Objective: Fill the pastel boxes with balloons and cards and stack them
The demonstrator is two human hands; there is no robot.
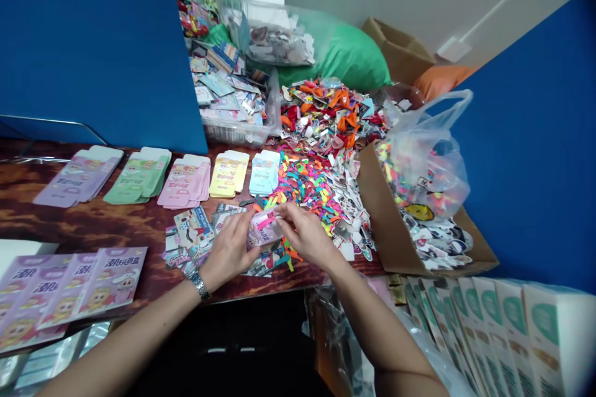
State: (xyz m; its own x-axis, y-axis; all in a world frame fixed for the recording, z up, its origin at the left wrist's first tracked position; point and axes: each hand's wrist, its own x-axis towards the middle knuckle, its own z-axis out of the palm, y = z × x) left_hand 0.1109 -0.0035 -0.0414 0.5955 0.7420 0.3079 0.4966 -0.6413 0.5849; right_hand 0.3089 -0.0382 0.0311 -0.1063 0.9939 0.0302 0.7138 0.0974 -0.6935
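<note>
My left hand (229, 247), with a metal watch at its wrist, is closed around a small purple printed box (259, 237) above the table's front part. My right hand (307, 234) is at the right end of that box, fingers pinched together; what sits between them is hidden. A bright pink piece (266, 219) shows at the top of the box. Printed cards (190, 229) lie spread under and left of my hands. Just beyond my right hand spreads a pile of small colourful plastic pieces (307, 186).
Flat boxes in purple (77, 177), green (138, 177), pink (184, 181), yellow (228, 173) and blue (264, 172) stand in a row. Purple bags (109, 282) lie left. A cardboard carton (382, 217) stands right, a plastic bin (239, 130) behind. Blue partitions (93, 43) flank the table.
</note>
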